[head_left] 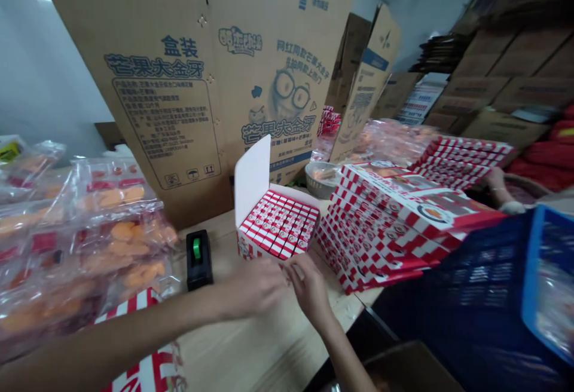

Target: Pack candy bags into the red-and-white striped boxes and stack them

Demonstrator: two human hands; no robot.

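A small open box (251, 186) with its white lid raised stands on the table. It is packed with rows of red-and-white striped small packs (282, 221). My left hand (258, 287), smeared by motion, is just in front of the box; whether it holds anything is hidden. Close beside it, my right hand (309, 287) has thumb and fingers pinched at the box's front edge. What lies between those fingertips is too small to make out. A black tape dispenser (198, 260) with a green roll sits left of the box.
Clear bags of orange pieces (121, 236) pile up at left. Red-checked flat boxes (381, 219) are stacked at right, near a blue crate (466, 284). A large carton (269, 15) rises behind, with a grey bowl (320, 180) nearby. Another person's hand (497, 183) shows far right.
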